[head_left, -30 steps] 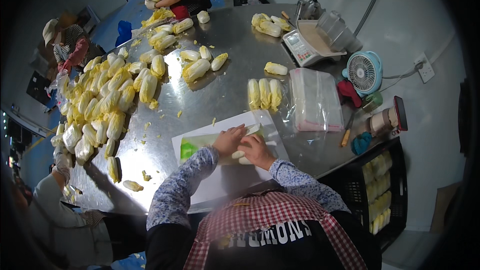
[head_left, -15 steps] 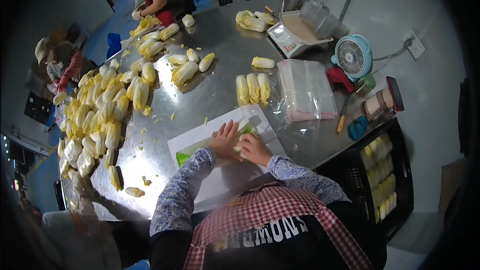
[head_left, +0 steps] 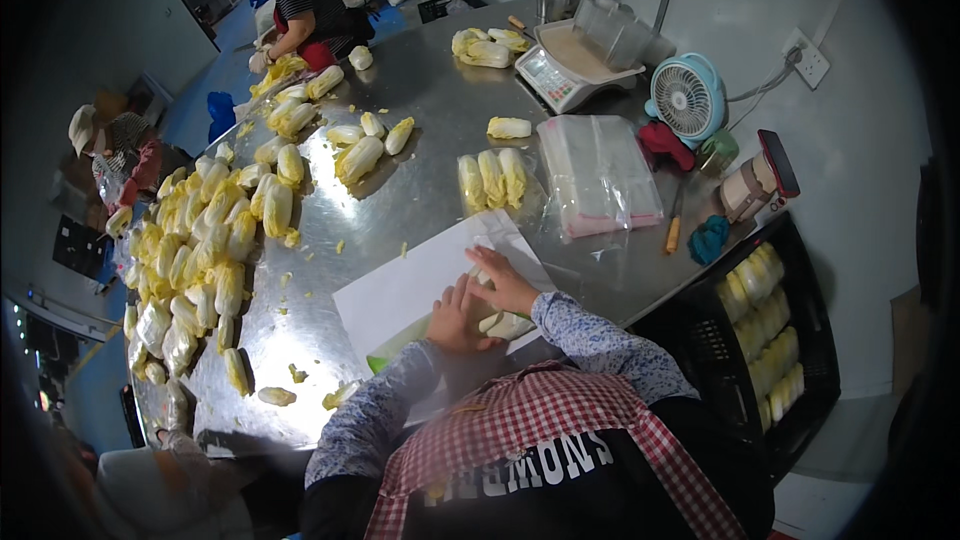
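Observation:
My left hand (head_left: 455, 316) and my right hand (head_left: 506, 280) meet on a pale napa cabbage (head_left: 505, 324) that lies on a white plastic bag (head_left: 395, 292) with a green end, at the near edge of the steel table (head_left: 420, 190). The left hand presses on the cabbage and bag with its fingers together. From the right, the other hand curls over the cabbage. Three trimmed cabbages (head_left: 492, 180) lie side by side beyond the bag. To their right sits a stack of clear bags (head_left: 598, 175).
A big heap of cabbages (head_left: 200, 250) covers the table's left side. A scale (head_left: 565, 60), a small blue fan (head_left: 688, 98) and a knife (head_left: 674, 230) sit at the right. A black crate (head_left: 765, 320) holds packed cabbages. Another person (head_left: 300, 0) works at the far end.
Both hands have slid along the white bag toward my body, staying on the cabbage. My head has shifted, so the table appears lower and more to the left.

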`<state>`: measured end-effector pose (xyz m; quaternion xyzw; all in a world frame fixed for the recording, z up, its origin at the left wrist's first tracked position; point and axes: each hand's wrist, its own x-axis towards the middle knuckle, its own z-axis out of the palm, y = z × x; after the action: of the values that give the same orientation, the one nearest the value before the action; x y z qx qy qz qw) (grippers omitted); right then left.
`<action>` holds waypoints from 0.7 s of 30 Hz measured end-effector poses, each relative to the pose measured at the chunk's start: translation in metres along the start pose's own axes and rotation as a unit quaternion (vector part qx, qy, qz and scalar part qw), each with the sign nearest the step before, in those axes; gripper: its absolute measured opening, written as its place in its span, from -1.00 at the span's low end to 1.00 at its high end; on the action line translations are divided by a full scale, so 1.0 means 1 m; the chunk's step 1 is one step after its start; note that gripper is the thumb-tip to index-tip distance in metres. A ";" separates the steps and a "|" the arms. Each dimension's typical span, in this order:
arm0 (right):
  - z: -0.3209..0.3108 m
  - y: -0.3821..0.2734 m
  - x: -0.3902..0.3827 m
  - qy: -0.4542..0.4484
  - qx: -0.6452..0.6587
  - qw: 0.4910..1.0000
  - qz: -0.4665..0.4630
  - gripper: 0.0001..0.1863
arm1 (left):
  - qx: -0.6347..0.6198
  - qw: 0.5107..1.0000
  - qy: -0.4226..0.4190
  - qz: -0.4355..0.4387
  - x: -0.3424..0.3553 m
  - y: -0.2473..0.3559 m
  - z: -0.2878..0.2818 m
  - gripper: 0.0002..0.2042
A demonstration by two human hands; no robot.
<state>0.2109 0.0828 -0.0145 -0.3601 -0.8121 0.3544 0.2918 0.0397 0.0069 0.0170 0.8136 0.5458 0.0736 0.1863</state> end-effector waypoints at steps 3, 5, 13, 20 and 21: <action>0.013 0.016 -0.014 -0.004 0.049 0.998 0.031 -0.44 | -0.042 0.998 0.035 -0.014 -0.007 0.005 0.002 0.18; 0.015 0.026 -0.023 0.084 0.089 0.992 0.032 -0.49 | -0.046 0.997 0.064 -0.020 -0.011 0.005 0.006 0.19; -0.029 -0.030 -0.074 -0.033 0.108 0.985 0.132 -0.40 | -0.227 0.943 0.226 -0.095 -0.008 -0.046 0.012 -0.04; -0.027 -0.023 -0.106 -0.156 -0.030 0.987 -0.001 -0.16 | -0.145 0.952 0.133 -0.233 -0.013 -0.098 -0.027 -0.76; -0.025 -0.018 -0.108 -0.155 -0.035 0.987 0.013 -0.16 | -0.130 0.949 0.132 -0.255 -0.016 -0.097 -0.026 -0.78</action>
<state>0.2840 -0.0024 -0.0100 -0.3209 -0.8551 0.3807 0.1447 -0.0580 0.0304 0.0051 0.5992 0.7404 0.2003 0.2295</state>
